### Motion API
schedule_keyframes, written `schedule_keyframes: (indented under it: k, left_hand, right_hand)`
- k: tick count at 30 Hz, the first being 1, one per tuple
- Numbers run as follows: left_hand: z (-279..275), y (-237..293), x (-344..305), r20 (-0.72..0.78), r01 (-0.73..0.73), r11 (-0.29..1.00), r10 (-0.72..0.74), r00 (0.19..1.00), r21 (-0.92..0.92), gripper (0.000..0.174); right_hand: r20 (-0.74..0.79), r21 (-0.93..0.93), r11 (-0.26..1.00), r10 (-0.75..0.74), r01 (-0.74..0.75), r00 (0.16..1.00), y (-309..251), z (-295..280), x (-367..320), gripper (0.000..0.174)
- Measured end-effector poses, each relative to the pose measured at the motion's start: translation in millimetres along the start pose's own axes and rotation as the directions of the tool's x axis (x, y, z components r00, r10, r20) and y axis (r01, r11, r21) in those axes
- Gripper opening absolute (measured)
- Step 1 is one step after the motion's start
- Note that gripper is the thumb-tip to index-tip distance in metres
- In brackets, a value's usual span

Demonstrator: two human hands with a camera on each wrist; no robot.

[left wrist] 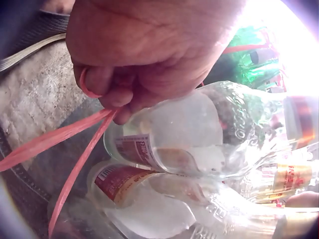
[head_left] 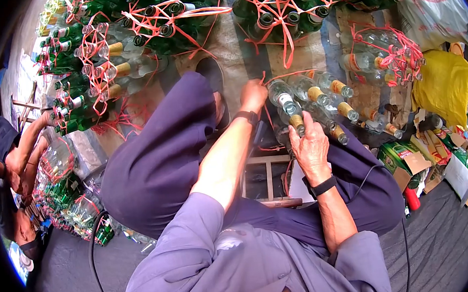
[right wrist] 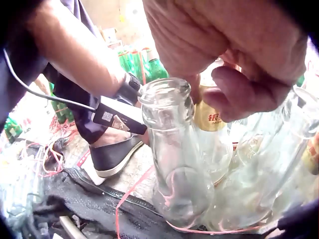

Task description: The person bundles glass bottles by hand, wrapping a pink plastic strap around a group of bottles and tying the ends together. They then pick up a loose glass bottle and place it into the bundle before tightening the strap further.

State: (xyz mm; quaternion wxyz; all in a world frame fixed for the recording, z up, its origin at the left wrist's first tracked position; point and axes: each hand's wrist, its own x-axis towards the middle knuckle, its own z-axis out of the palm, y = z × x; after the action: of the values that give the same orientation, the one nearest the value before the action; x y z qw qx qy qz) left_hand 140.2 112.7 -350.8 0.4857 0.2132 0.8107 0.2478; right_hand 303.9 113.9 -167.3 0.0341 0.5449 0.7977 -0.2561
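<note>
My left hand (head_left: 254, 95) grips a strand of pink plastic twine (left wrist: 75, 132); in the left wrist view the twine loops round a finger and two ends trail down from the curled fingers. Just beneath that hand lie clear glass bottles (left wrist: 174, 134) with red labels. My right hand (head_left: 311, 147) has thumb and fingers round the gold-labelled neck of a clear glass bottle (right wrist: 212, 112). Beside it, an open-mouthed clear bottle (right wrist: 172, 149) shows its bare neck. More clear bottles (head_left: 319, 97) stand packed together between the knees, with pink twine passing round the base of the group.
Twine-tied bundles of green bottles (head_left: 170, 18) line the far side. A tied bundle of clear bottles (head_left: 382, 58), a yellow bag (head_left: 443, 89) and flattened cartons (head_left: 413, 158) are on the right. At the left edge, another person's arms (head_left: 23, 159) reach toward bottles. A wooden frame (head_left: 267, 176) is between the legs.
</note>
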Motion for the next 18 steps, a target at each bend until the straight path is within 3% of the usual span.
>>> schedule_keyframes:
  k: [4,13,18]
  left_hand:
    - [2,1,-1,-0.021,0.008,1.000,-0.007,1.000,0.022,0.023]
    - [4,-1,2,-0.013,0.006,1.000,-0.006,1.000,0.015,0.022]
    - [5,-4,4,-0.004,0.010,1.000,-0.010,1.000,-0.009,0.023]
  right_hand:
    - [-0.068,0.137,0.983,-0.115,0.124,0.991,13,13,2,0.035]
    - [-0.069,0.282,0.959,-0.023,0.042,0.997,10,15,2,0.034]
    - [-0.074,0.271,0.962,-0.006,0.026,0.997,6,16,4,0.035]
